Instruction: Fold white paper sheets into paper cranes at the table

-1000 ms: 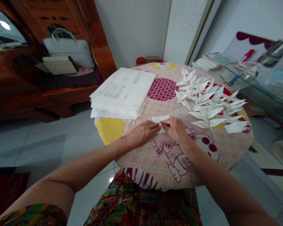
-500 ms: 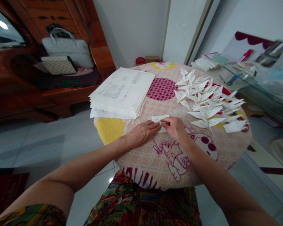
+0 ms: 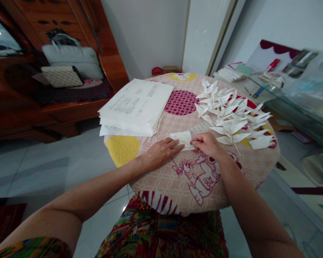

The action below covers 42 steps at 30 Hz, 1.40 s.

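Observation:
A small folded piece of white paper (image 3: 183, 137) lies on the patterned cloth of a round table. My left hand (image 3: 161, 152) rests flat on it, fingers stretched over its left and lower part. At the paper's right edge, the thumb and fingers of my right hand (image 3: 207, 143) are pinched together on it. Just behind the right hand is a clear plastic piece (image 3: 201, 128), partly covered. Many folded paper cranes (image 3: 228, 111) are heaped on the right side of the table. To the far left stands a thick stack of printed paper sheets (image 3: 136, 107).
A glass-topped stand (image 3: 282, 96) borders the table on the right, with a plastic bag (image 3: 309, 82) and papers (image 3: 230, 71) on it. On the left, a wooden bench (image 3: 83, 111) carries a light handbag (image 3: 72, 57) and a checked pouch (image 3: 61, 76).
My right hand has moved slightly right, away from the left fingers, and more of the folded paper shows between them. The left hand stays on the paper. The whole view has shifted a little.

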Each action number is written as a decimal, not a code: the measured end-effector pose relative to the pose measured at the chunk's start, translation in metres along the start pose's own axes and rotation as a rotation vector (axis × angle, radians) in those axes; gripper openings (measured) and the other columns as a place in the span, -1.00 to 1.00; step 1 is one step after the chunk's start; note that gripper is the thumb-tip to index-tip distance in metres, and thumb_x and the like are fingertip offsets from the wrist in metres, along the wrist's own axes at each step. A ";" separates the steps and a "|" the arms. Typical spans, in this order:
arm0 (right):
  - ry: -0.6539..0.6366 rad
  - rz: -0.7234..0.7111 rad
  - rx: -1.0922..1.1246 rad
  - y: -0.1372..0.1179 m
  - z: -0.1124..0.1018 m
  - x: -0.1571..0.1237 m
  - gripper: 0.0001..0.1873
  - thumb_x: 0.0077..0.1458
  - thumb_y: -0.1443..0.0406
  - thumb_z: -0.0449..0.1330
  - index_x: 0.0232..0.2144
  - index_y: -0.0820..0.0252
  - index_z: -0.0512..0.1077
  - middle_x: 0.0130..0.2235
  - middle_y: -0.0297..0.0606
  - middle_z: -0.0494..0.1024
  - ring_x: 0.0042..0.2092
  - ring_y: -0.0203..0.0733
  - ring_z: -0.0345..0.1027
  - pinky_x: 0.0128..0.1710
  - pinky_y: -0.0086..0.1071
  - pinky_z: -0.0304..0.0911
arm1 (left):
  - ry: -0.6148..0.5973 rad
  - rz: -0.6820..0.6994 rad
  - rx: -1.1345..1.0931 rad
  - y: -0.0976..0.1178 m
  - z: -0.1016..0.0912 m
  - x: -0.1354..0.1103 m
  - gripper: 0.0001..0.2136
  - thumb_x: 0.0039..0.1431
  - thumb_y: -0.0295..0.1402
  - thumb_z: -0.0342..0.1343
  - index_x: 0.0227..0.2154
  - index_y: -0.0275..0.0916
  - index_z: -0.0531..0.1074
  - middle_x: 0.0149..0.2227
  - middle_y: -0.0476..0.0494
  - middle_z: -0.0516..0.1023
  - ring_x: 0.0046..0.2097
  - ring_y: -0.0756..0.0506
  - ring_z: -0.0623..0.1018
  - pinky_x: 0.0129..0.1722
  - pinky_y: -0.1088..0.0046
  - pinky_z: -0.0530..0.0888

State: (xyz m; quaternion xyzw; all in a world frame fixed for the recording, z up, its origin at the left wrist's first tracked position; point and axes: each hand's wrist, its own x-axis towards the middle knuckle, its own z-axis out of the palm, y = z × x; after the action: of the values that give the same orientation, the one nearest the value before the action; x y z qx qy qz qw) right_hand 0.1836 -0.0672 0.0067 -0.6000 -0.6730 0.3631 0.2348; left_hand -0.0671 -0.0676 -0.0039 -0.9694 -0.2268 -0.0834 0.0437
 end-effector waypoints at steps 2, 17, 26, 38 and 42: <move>-0.041 0.013 0.018 -0.003 -0.004 -0.003 -0.80 0.06 0.35 0.14 -0.52 0.28 0.53 -0.61 -0.32 0.50 -0.60 -0.36 0.25 -0.59 -0.50 0.08 | -0.002 -0.002 0.001 0.000 0.000 0.000 -0.58 0.34 -0.51 -0.05 0.24 -0.27 0.27 0.15 -0.33 0.46 0.08 -0.18 0.46 0.09 0.29 0.43; 0.019 -0.059 -0.272 -0.005 0.007 -0.005 -0.90 0.02 0.39 0.23 -0.48 0.24 0.55 -0.53 -0.32 0.57 -0.48 -0.31 0.36 -0.45 -0.48 0.14 | 0.003 -0.020 -0.018 0.001 0.006 -0.001 -0.58 0.33 -0.49 -0.04 0.23 -0.30 0.28 0.14 -0.34 0.46 0.08 -0.20 0.44 0.06 0.28 0.45; 0.022 0.017 -0.425 -0.021 0.010 -0.006 -0.86 0.01 0.40 0.21 -0.46 0.24 0.60 -0.48 -0.25 0.62 -0.45 -0.25 0.41 -0.44 -0.43 0.12 | -0.029 -0.062 -0.014 0.005 0.004 -0.001 -0.57 0.30 -0.50 -0.04 0.22 -0.28 0.26 0.15 -0.31 0.44 0.10 -0.20 0.42 0.09 0.25 0.44; 0.019 0.102 -0.447 -0.029 0.011 -0.002 -0.85 -0.06 0.41 0.22 -0.48 0.22 0.62 -0.48 -0.20 0.62 -0.42 -0.20 0.43 -0.42 -0.40 0.14 | -0.073 -0.093 0.035 0.013 -0.003 0.001 -0.53 0.29 -0.53 -0.06 0.26 -0.23 0.19 0.08 -0.29 0.44 0.05 -0.21 0.40 0.00 0.28 0.47; 0.021 0.111 -0.433 -0.028 0.011 -0.002 -0.86 -0.07 0.40 0.23 -0.50 0.22 0.61 -0.50 -0.21 0.61 -0.44 -0.20 0.41 -0.43 -0.39 0.13 | -0.078 -0.123 0.070 0.016 -0.002 0.003 -0.53 0.29 -0.54 -0.05 0.25 -0.22 0.21 0.08 -0.30 0.44 0.03 -0.22 0.41 -0.06 0.28 0.49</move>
State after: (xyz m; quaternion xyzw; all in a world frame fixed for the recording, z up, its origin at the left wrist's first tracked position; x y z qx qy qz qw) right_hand 0.1576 -0.0717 0.0214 -0.6763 -0.6987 0.2163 0.0873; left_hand -0.0575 -0.0806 -0.0020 -0.9541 -0.2900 -0.0401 0.0633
